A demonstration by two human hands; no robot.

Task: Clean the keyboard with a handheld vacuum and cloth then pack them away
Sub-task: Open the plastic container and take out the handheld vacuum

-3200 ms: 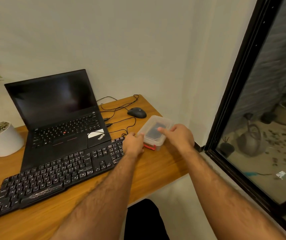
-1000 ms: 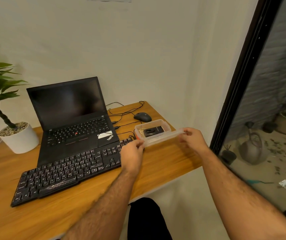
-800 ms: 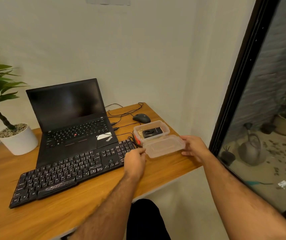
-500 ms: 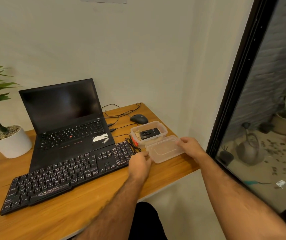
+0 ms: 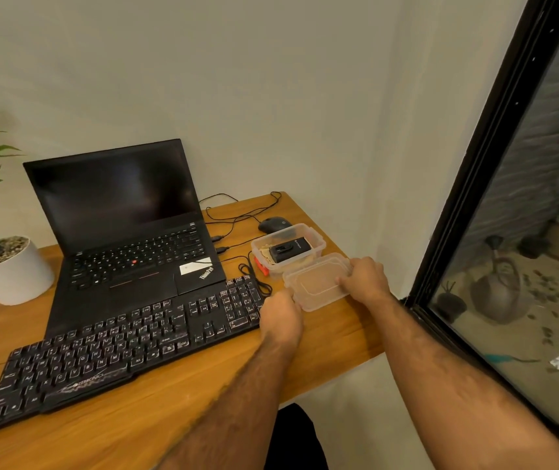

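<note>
A clear plastic box (image 5: 318,245) stands open at the desk's right end with a small black handheld vacuum (image 5: 290,250) lying in it on a beige cloth (image 5: 265,251). Its clear lid (image 5: 317,283) rests flat on the desk just in front of the box. My left hand (image 5: 281,315) grips the lid's near left corner. My right hand (image 5: 362,278) grips its right edge. A black keyboard (image 5: 125,347) lies diagonally along the desk, its right end beside my left hand.
An open black laptop (image 5: 128,232) sits behind the keyboard. A black mouse (image 5: 274,224) and loose cables (image 5: 237,215) lie behind the box. A white plant pot (image 5: 13,273) stands at the left. The desk edge (image 5: 356,359) and a black window frame (image 5: 474,184) are to the right.
The lid has come off the box. Both hands carried it forward and set it down on the desk in front of the box, and they still hold it.
</note>
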